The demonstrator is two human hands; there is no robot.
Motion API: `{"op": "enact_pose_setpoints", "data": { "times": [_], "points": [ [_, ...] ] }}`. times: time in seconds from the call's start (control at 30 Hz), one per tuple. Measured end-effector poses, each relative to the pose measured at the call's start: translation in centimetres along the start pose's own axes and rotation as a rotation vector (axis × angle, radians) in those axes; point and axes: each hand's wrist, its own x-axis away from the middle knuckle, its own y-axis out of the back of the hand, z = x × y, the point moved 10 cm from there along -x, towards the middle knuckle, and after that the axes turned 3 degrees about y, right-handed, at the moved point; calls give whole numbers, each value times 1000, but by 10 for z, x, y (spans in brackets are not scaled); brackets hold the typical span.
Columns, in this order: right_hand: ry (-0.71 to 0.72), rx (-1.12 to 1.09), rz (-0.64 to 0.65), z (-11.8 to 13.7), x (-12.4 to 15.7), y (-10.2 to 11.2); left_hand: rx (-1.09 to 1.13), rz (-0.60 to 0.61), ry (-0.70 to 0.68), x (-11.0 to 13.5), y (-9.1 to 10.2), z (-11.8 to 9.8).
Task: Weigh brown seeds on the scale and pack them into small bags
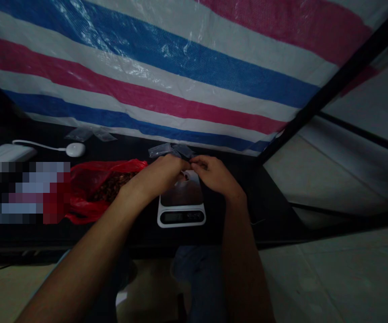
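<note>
My left hand [162, 172] and my right hand [214, 175] meet above a small white kitchen scale [181, 207] on a dark table. Both hands pinch something small between their fingertips, close to a pile of clear plastic bags [170, 150] just behind them. What the fingers hold is too small and dark to name. A red plastic bag [94, 188] holding brownish pieces lies open to the left of my left forearm.
A striped blue, pink and white tarp [180, 67] hangs behind the table. A white round device with a cable [75, 149] and more clear bags [89, 133] lie at the back left. A black frame pole [331, 80] runs diagonally at right. Pale floor tiles [331, 278] lie below.
</note>
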Motion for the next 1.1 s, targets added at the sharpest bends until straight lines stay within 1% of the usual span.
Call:
{"op": "enact_pose_setpoints", "data": {
  "times": [0.1, 0.2, 0.27, 0.33, 0.4, 0.43, 0.53, 0.6, 0.67, 0.73, 0.77, 0.83, 0.9, 0.97, 1.03, 1.1],
  "points": [
    [12, 20, -4, 1, 1, 3, -16, 2, -62, -2, -2, -4],
    [-24, 64, 31, -3, 6, 5, -30, -39, -75, -5, 0, -3],
    [-82, 58, 120, -11, 11, -1, -39, -42, -58, -7, -1, -1],
    [-130, 28, 240, -18, 18, -12, -44, -36, -39, -9, -3, 0],
    [-144, -1, 329, -23, 22, -22, -45, -40, -45, -11, -5, 0],
    [-137, -12, 352, -23, 23, -26, -46, -46, -57, -12, -6, -1],
    [-115, -38, 377, -23, 21, -33, -51, -73, -102, -11, -4, -4],
    [-112, -45, 385, -24, 20, -35, -59, -103, -112, -7, 2, -4],
    [-124, -48, 396, -27, 21, -36, -72, -135, -88, 0, 11, 0],
    [-128, -46, 382, -27, 22, -32, -93, -135, 4, 8, 17, 12],
    [-126, -48, 354, -26, 22, -28, -106, -114, 64, 12, 17, 19],
    [-109, -63, 251, -21, 19, -16, -135, -37, 190, 21, 11, 33],
    [-76, -70, 141, -12, 14, -6, -172, 38, 275, 28, 2, 41],
    [-40, -52, 79, -5, 10, -2, -224, 89, 317, 31, -8, 44],
    [-23, -26, 78, -1, 7, -4, -262, 119, 330, 31, -15, 44],
    [-15, -16, 85, 1, 6, -6, -263, 123, 320, 31, -17, 44]
  ]
}}
